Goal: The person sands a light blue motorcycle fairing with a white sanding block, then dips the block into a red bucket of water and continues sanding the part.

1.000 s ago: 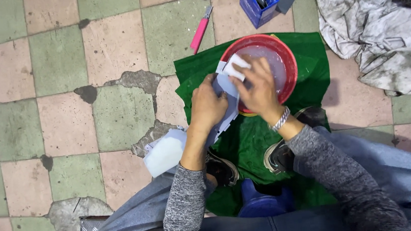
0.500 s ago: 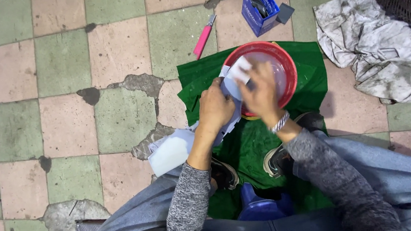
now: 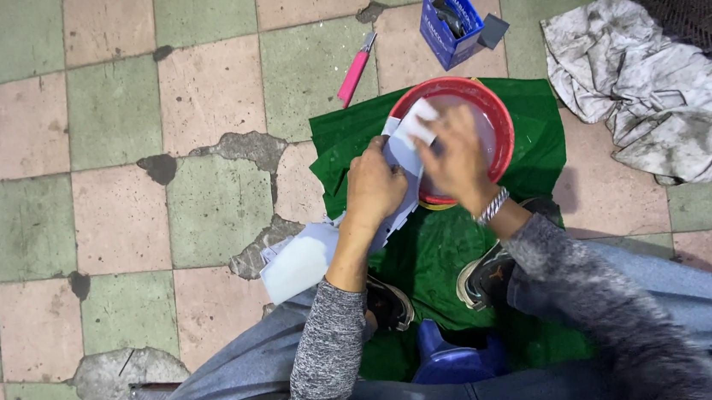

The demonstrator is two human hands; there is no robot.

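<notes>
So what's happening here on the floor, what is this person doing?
A person sits low over a green cloth spread on a worn checked tile floor. Both hands hold a pale flat sheet-like piece over a round red plastic basin: the left hand grips its near edge, the right hand presses on it above the basin. A pink-handled cutter, a small blue box and a crumpled grey rag lie nearby.
</notes>
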